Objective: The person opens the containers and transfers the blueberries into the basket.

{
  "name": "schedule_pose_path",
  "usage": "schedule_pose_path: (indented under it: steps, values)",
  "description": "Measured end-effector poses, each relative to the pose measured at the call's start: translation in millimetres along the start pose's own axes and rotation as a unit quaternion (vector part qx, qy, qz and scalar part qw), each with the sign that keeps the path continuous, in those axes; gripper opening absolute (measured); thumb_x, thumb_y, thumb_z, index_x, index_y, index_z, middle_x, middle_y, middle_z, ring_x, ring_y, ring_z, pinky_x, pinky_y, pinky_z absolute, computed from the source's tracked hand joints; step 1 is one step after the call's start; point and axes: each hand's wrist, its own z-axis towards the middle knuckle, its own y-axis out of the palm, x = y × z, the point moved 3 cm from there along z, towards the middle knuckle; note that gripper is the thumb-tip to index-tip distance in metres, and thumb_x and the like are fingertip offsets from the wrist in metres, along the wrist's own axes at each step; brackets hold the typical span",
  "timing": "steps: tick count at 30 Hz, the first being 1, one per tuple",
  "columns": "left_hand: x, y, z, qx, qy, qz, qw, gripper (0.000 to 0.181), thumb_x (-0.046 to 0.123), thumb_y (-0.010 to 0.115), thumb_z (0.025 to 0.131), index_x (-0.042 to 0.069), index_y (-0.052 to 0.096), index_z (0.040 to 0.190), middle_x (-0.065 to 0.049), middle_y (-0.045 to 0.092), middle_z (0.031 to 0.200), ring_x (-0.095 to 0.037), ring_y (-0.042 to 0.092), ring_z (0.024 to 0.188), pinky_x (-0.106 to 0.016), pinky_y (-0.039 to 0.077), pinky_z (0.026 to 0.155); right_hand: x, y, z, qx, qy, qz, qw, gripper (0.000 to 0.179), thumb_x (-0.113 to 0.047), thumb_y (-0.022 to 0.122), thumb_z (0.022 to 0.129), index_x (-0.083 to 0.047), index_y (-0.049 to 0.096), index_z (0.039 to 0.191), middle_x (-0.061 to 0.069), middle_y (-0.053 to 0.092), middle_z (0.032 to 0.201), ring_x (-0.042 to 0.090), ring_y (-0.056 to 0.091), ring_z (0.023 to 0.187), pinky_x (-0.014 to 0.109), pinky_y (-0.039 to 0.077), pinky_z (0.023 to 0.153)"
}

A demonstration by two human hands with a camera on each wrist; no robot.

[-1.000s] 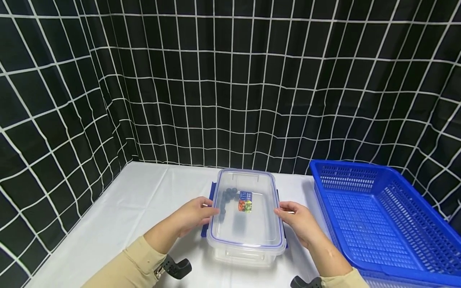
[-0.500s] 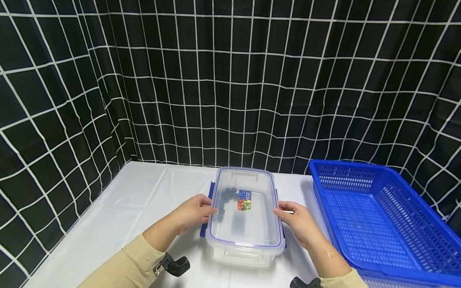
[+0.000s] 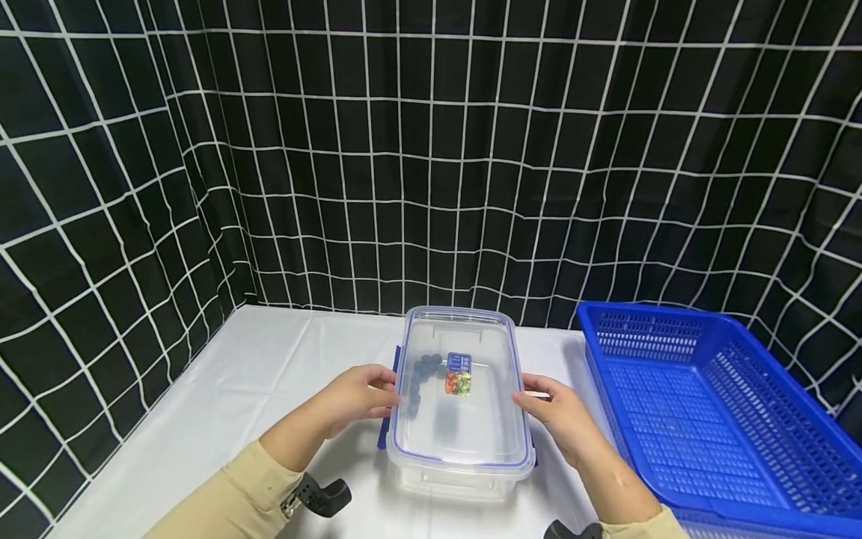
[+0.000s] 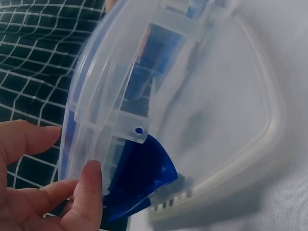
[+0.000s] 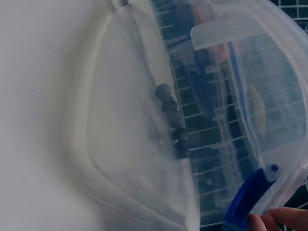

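A clear lid [image 3: 488, 427] with a blue seal line and a fruit sticker lies over a clear plastic food box [image 3: 447, 485]. My left hand [image 3: 353, 400] pinches the lid's left edge, thumb on top. At the opposite edge, my right hand [image 3: 559, 415] holds it the same way. Blue side clips hang unfastened: the left clip [image 4: 144, 168] shows below my left fingers, the right clip [image 5: 250, 197] beside my right fingertips. Through the plastic, several dark round berry-like pieces [image 5: 169, 106] show inside the box. A gap shows between lid and box in the left wrist view.
To the right stands a large blue perforated basket [image 3: 694, 427], close to my right forearm. A white cloth [image 3: 269, 374] covers the table. Behind and left hangs a black curtain [image 3: 417, 172] with white grid lines.
The lid's far edge has risen slightly, and my left hand has shifted a little left with its edge. Both hands keep their hold; the box and basket stay in place.
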Motion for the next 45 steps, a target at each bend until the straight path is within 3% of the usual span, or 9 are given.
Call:
schedule_pose_path:
  steps: [14, 28, 36, 45]
  values:
    - [-0.9, 4.2, -9.4, -0.01, -0.003, -0.002, 0.9999, 0.054, 0.002, 0.067, 0.078, -0.001, 0.041, 0.125, -0.013, 0.048, 0.098, -0.019, 0.055, 0.08, -0.034, 0.059, 0.064, -7.0, -4.2, -4.7, 0.0, -0.016, -0.06, 0.9981, 0.051, -0.007, 0.063, 0.083, 0.01, 0.045, 0.127, 0.016, 0.054, 0.102, 0.009, 0.054, 0.078, 0.029, 0.056, 0.069]
    - [5.3, 2.5, -17.1, -0.028, -0.009, 0.006, 0.9996, 0.066, 0.002, 0.068, 0.077, -0.001, 0.035, 0.134, -0.016, 0.049, 0.102, -0.022, 0.058, 0.084, -0.037, 0.059, 0.072, -8.4, -5.9, -5.8, -0.008, -0.015, -0.056, 0.9983, 0.052, -0.007, 0.063, 0.084, 0.01, 0.043, 0.129, 0.019, 0.053, 0.106, 0.01, 0.054, 0.081, 0.022, 0.056, 0.069]
    - [5.8, 3.8, -18.9, -0.038, -0.013, -0.012, 0.9991, 0.067, 0.004, 0.069, 0.077, -0.002, 0.034, 0.135, -0.015, 0.049, 0.101, -0.021, 0.057, 0.084, -0.036, 0.058, 0.074, -9.4, -7.1, -5.3, -0.016, -0.02, -0.047, 0.9986, 0.051, -0.007, 0.061, 0.085, 0.012, 0.042, 0.129, 0.013, 0.054, 0.097, 0.008, 0.053, 0.078, 0.022, 0.054, 0.069]
    - [7.1, -1.1, -20.4, -0.047, -0.001, -0.026, 0.9986, 0.067, 0.002, 0.069, 0.077, -0.002, 0.036, 0.135, -0.015, 0.048, 0.102, -0.019, 0.058, 0.086, -0.037, 0.057, 0.079, -19.0, -6.1, -6.5, -0.012, -0.038, -0.05, 0.9979, 0.05, -0.009, 0.061, 0.086, 0.011, 0.043, 0.128, 0.014, 0.055, 0.101, 0.006, 0.054, 0.08, 0.019, 0.053, 0.071]
